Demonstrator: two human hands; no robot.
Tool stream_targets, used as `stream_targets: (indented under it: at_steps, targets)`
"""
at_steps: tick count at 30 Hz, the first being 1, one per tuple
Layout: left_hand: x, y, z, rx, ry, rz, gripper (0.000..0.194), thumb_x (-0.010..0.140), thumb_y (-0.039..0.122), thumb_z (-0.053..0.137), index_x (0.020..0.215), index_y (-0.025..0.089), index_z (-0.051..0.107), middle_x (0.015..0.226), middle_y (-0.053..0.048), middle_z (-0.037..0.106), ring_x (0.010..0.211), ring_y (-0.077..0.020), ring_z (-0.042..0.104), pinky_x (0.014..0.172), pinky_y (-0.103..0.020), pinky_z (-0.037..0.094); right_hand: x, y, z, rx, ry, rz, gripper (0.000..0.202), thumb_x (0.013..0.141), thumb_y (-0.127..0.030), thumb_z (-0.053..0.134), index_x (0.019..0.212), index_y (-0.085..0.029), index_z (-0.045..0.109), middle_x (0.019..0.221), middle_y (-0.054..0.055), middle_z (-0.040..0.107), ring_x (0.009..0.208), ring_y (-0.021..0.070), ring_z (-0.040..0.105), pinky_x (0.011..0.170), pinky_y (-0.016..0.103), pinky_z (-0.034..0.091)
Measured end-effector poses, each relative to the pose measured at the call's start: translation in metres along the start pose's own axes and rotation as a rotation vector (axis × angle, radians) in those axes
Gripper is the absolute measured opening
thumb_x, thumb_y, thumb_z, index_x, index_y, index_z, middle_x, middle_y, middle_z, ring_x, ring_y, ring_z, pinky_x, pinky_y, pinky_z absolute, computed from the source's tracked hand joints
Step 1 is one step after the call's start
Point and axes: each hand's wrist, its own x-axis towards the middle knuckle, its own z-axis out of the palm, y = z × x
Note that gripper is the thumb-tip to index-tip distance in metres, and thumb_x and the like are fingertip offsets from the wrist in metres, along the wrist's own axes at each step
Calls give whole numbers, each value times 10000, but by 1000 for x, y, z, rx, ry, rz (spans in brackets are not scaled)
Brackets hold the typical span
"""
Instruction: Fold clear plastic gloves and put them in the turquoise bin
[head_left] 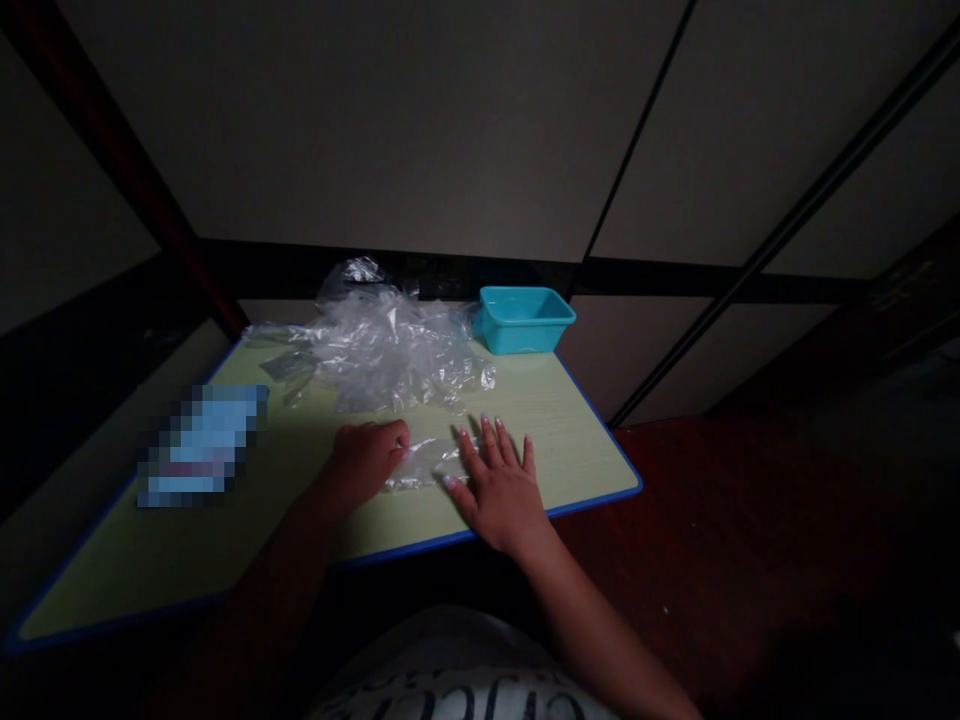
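A clear plastic bag (429, 463) lies flat on the pale table near its front edge. My left hand (369, 460) is closed in a pinch on the bag's left end. Over the right end, my right hand (501, 485) rests flat with its fingers spread and pointing away from me. Just beyond both hands is a large loose heap of crumpled clear plastic bags (382, 345). The turquoise plastic basket (529, 335) stands upright to the right of the heap, with plastic touching its left side.
The table (585, 445) has a blue edge strip. A blurred-out, light blue flat object (206, 440) lies at its left side. Cabinet panels (390, 130) rise behind the table, and a dark red floor (712, 550) shows on the right.
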Motion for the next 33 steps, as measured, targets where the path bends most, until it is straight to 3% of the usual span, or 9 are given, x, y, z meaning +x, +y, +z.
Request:
stream_targets:
  at_steps: [7, 17, 20, 23, 25, 29, 33]
  targets:
    - [2, -7, 7, -29, 33, 48, 154, 815, 211, 494, 880, 210, 634, 786, -21, 676, 769, -189, 613, 732, -293, 362, 0, 13, -9, -19, -24, -25, 685, 962, -584, 260, 1539, -249, 104, 1606, 49, 95, 1482, 255, 96, 1149, 609, 12]
    - [2, -7, 5, -13, 25, -6, 143, 848, 294, 526, 929, 226, 621, 819, -15, 688, 823, -195, 633, 766, -294, 396, -2, 14, 0, 19, -58, -71, 806, 916, -702, 211, 1533, -184, 183, 1592, 122, 100, 1479, 256, 126, 1146, 608, 38]
    - [-2, -4, 1, 33, 163, -19, 214, 875, 325, 502, 1010, 199, 610, 982, -77, 685, 974, -248, 616, 849, -347, 413, -2, 14, -1, 21, -54, -76, 801, 919, -699, 192, 1533, -185, 185, 1593, 121, 104, 1479, 248, 127, 1145, 607, 52]
    - [-12, 15, 2, 40, 380, 11, 355, 907, 358, 443, 1147, 135, 581, 1179, -170, 623, 1135, -318, 547, 980, -451, 369, -2, 14, -2, 13, -54, -74, 805, 916, -701, 205, 1534, -185, 184, 1595, 120, 106, 1478, 250, 131, 1147, 603, 58]
    - [-21, 38, 8, -50, 420, 114, 421, 925, 352, 400, 1267, 138, 524, 1293, -168, 579, 1222, -303, 503, 1072, -471, 302, -2, 14, -1, -6, -60, -75, 802, 918, -679, 257, 1536, -176, 167, 1597, 119, 102, 1477, 263, 132, 1147, 607, 65]
    - [-29, 90, 30, -138, 236, 364, 572, 957, 414, 340, 1475, 170, 312, 1547, -132, 338, 1441, -265, 260, 1170, -482, 159, -3, 19, 6, -76, -75, -116, 687, 956, -476, 352, 1545, -230, 98, 1604, 87, 105, 1475, 277, 137, 1139, 622, 94]
    - [-21, 118, 46, -172, 88, 332, 685, 960, 530, 275, 1508, 121, 244, 1582, -161, 225, 1475, -293, 149, 1171, -516, 166, -4, 26, 18, -179, -55, -131, 667, 936, -335, 407, 1539, -284, 128, 1611, 68, 66, 1480, 308, 67, 1145, 608, 77]
